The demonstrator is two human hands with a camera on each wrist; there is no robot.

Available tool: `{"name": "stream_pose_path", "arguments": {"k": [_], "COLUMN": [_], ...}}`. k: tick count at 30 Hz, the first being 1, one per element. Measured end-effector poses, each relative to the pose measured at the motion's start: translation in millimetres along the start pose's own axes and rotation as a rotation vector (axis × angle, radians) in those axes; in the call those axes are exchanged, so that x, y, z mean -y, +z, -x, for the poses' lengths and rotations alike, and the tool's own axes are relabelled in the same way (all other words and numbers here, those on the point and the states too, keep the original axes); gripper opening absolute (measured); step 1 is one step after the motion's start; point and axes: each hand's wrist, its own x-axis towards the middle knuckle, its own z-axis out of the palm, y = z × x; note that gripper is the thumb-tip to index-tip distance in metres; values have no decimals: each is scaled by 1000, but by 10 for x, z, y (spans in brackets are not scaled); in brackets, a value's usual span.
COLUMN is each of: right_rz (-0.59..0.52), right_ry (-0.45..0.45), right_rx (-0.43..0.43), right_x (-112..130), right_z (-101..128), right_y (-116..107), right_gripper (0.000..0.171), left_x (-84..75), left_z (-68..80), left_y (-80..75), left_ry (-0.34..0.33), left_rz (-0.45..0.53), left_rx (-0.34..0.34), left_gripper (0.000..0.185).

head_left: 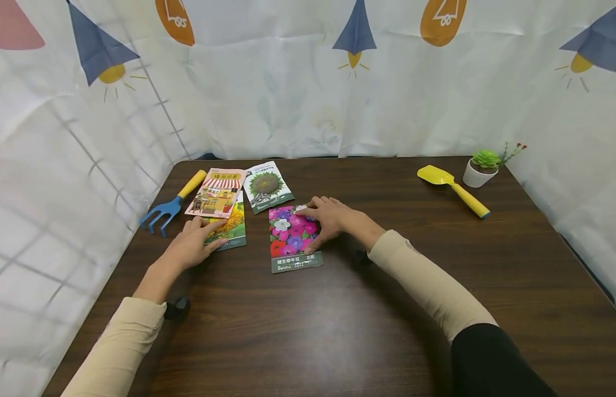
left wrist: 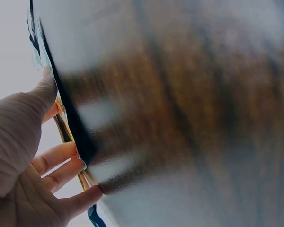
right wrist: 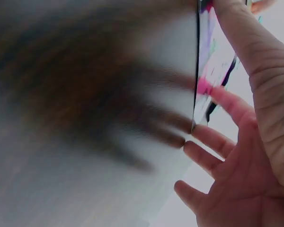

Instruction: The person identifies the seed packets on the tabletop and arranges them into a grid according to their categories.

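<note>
Right hand (head_left: 332, 219): fingers spread flat, pressing the flower packet (head_left: 294, 239). Left hand (head_left: 191, 247): fingers straight, tips on the sunflower packet (head_left: 231, 228). Both lie on the counter (head_left: 337, 320).

Left hand (left wrist: 23, 161) lies with fingers (left wrist: 61, 153) spread, fingertips touching a packet edge (left wrist: 68, 132) against the blurred brown tabletop (left wrist: 189, 109).

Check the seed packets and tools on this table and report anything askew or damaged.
Nothing looks damaged or spilled. The packets lie untidily: the storefront packet overlaps the sunflower packet under the left hand, and the dark-flower packet sits tilted. The right hand rests on the petunia packet.
</note>
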Motion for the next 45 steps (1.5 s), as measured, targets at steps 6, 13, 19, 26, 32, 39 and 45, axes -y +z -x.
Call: {"name": "stream_pose_path", "arguments": {"k": [6, 13, 19, 26, 32, 39, 45], "right_rz": [-55, -119, -144, -144, -161, -165, -172], "right_ry": [-102, -127, -114, -110, -106, -103, -93], "right_rx": [-18, 15, 6, -24, -49, -79, -102], "right_x": [3, -36, -96, -185, -268, -343, -394], "right_z": [172, 373, 544, 725, 860, 994, 1154], "right_y": [37, 78, 140, 204, 252, 313, 347], "right_gripper": [89, 80, 81, 80, 79, 79, 80], "left_x": [-18, -5, 3, -4, -7, -3, 3], "left_z": [-7, -29, -35, -15, -7, -8, -2], "left_y": [-23, -44, -45, -60, -55, -39, -16], "left_ry": [2, -1, -6, 0, -3, -11, -4], "left_rz": [-2, -14, -15, -13, -10, -3, 4], "left_rx": [7, 20, 25, 17, 21, 28, 20], "left_gripper": [60, 62, 62, 62, 62, 62, 61]}}
